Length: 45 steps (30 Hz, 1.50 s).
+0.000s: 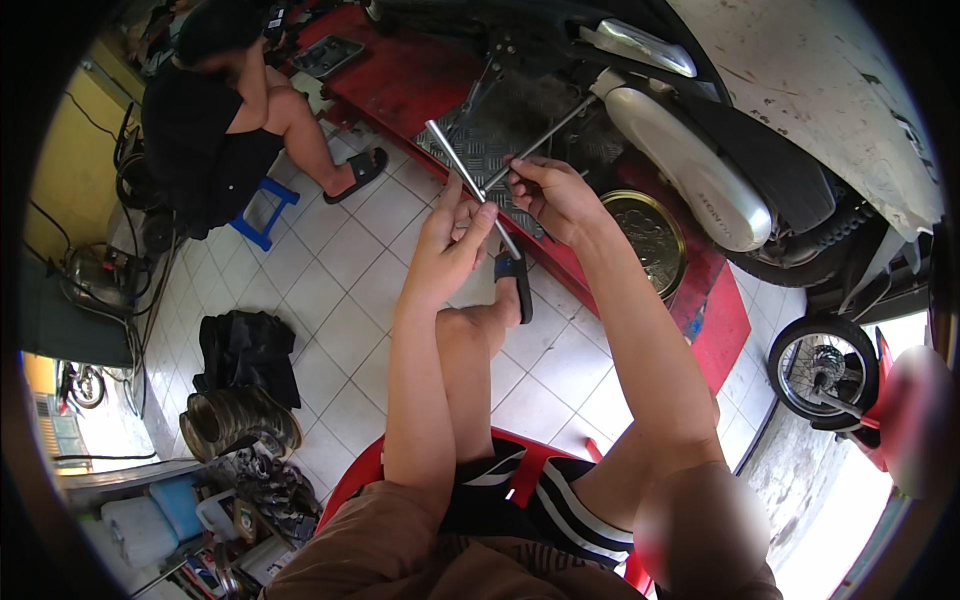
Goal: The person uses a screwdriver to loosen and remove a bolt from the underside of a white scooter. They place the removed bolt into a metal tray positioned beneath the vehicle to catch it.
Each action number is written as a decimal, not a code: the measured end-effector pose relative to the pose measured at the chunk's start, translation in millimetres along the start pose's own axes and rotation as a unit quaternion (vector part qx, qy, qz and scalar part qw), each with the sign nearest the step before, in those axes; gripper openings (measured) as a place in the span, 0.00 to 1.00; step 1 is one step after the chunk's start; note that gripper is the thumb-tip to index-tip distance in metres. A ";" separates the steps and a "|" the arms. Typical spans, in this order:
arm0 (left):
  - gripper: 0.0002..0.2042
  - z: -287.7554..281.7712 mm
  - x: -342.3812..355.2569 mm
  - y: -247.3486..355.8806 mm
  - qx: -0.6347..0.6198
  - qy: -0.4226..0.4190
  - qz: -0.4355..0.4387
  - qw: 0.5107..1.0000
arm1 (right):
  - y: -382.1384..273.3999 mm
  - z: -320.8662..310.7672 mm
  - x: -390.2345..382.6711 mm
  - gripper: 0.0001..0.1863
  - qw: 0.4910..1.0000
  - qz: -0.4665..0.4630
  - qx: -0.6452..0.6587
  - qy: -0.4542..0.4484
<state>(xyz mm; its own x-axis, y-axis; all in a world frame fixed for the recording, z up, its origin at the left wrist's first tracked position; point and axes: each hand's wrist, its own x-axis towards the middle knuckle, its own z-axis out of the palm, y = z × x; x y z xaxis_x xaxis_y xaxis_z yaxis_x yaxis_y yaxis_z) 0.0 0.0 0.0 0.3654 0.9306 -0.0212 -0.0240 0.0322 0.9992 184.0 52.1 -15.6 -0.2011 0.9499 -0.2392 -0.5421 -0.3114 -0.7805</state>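
One T-handle wrench (454,155) between our two hands, angled up at the motorcycle (530,25)
In the head view we saw its long shaft run away from us, up and to the right, ending beside the silver exhaust cover (690,170), while the crossbar slanted from upper left to lower right; our left hand (448,238) was closed loosely around the crossbar, thumb across it, and our right hand (552,195) had its fingertips together at the shaft, just beyond the joint, though we could not tell how firmly; we counted one round gold-rimmed pan (684,245) on the red platform (400,88), partly behind our right forearm, one blue stool (252,230) and one co-worker (200,130); the motorcycle was cut off above, and whether the shaft's tip sat on a bolt we could not make out
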 end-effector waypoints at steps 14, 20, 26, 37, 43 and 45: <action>0.28 2.3 3.8 -2.3 -0.074 0.081 0.041 0.993 | 4.0 -0.4 5.1 0.10 1.000 -0.001 0.029 -0.002; 0.28 -12.6 -2.7 -5.5 0.107 -0.146 -0.122 0.976 | 2.1 4.4 3.6 0.09 0.999 0.008 0.047 0.006; 0.28 -5.1 1.3 -5.5 -0.031 0.038 0.049 0.998 | 1.9 2.6 2.4 0.10 0.998 0.018 0.064 0.006; 0.29 -5.8 1.4 -5.9 -0.014 0.012 0.033 0.999 | -0.3 2.2 1.1 0.11 0.996 0.026 0.082 0.001; 0.31 -11.6 5.8 -18.8 0.077 -0.073 -0.088 0.990 | -3.1 2.0 1.2 0.11 0.995 0.025 0.092 -0.009; 0.29 -4.7 5.1 -15.9 0.051 -0.002 -0.066 0.997 | -3.6 1.9 0.6 0.11 0.996 0.029 0.089 -0.006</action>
<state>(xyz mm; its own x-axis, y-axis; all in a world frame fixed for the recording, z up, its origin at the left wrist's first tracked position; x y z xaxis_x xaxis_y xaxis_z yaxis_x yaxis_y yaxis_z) -2.1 5.9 -16.2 0.3635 0.9190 -0.1527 0.1192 0.1166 0.9860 184.3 53.7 -11.8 -0.2452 0.9302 -0.2730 -0.6653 -0.3663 -0.6505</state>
